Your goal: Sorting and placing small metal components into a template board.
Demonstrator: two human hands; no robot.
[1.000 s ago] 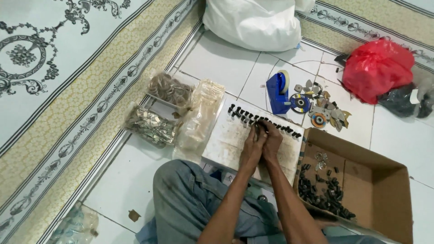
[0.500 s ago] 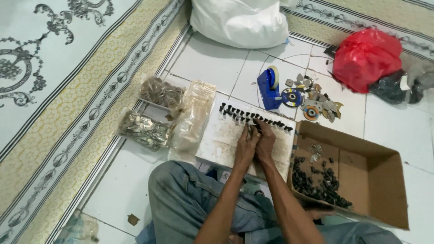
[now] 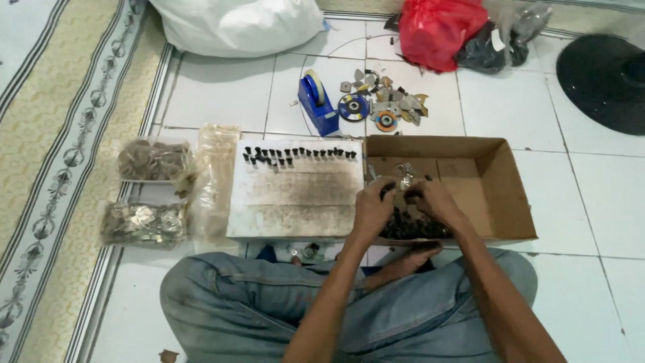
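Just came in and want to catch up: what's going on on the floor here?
A person sits cross-legged on the tiled floor. Both hands, left hand and right hand, are in the cardboard box, over a pile of small dark parts. Beside it lies a white board with a row of dark pieces along its far edge.

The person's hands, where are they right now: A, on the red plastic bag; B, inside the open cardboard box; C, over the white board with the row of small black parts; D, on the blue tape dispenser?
B: the left hand and right hand reach into the open cardboard box, over dark small parts.
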